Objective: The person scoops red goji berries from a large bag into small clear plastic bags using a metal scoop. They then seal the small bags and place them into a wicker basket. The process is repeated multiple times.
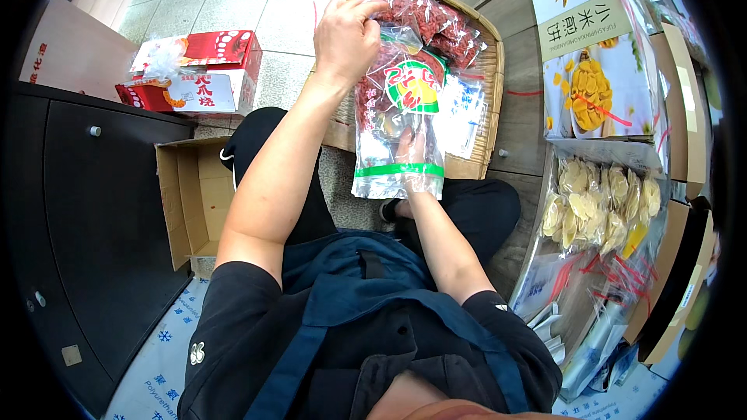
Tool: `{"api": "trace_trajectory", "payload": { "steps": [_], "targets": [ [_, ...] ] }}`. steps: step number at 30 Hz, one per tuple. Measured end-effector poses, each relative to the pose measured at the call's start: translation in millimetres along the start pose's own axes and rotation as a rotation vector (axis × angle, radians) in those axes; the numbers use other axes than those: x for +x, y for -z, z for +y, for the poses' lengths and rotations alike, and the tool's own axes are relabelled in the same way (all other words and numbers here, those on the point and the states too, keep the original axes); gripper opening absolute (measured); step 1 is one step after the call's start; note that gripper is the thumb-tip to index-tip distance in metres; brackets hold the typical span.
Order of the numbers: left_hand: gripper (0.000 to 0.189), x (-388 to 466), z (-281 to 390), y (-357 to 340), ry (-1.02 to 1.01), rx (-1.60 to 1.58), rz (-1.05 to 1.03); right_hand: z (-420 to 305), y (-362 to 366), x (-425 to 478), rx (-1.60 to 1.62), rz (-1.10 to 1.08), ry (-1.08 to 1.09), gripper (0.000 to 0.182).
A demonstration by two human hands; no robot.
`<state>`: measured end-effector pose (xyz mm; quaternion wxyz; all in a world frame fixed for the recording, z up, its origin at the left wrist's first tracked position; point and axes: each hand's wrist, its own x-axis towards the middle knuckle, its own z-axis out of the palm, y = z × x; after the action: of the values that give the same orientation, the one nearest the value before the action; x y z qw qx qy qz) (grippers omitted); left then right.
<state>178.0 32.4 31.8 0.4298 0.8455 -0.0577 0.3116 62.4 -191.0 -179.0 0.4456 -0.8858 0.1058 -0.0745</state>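
A clear printed pouch [429,170] with a green band and a round green, yellow and red emblem lies over a woven bamboo tray [493,99]. My left hand [348,38] is at its far left corner, fingertips pinched on a clear bag [390,3] of dark red dried pieces. Through the pouch's near end shows my right hand [410,149], fingers pointing away from me; whether it is inside or underneath, and what it grips, I cannot tell. More bags of red pieces [458,41] fill the tray's far side. White printed packets [467,114] lie right of the pouch.
At left, a red and white carton [192,73] stands beyond an open cardboard box [198,198] and a black cabinet [111,216]. To my right are a printed food carton [598,52], bags of pale dried slices [601,201] and wooden drawers [513,111].
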Motion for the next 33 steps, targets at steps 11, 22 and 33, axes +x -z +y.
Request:
{"api": "trace_trajectory", "payload": {
  "steps": [11,22,33],
  "targets": [
    [0.032,5.3,-4.5,1.5,0.029,-0.020,-0.021,-9.9,-14.5,10.6,0.812,-0.258,-0.557,0.039],
    [0.026,-0.3,-6.6,-3.9,-0.049,-0.041,-0.166,18.0,-2.4,-59.0,1.042,-0.163,-0.787,0.041],
    [0.028,-22.5,4.4,3.0,-0.146,0.191,-0.408,-86.1,97.9,-140.6,1.025,-0.297,-1.014,0.039]
  ]
}}
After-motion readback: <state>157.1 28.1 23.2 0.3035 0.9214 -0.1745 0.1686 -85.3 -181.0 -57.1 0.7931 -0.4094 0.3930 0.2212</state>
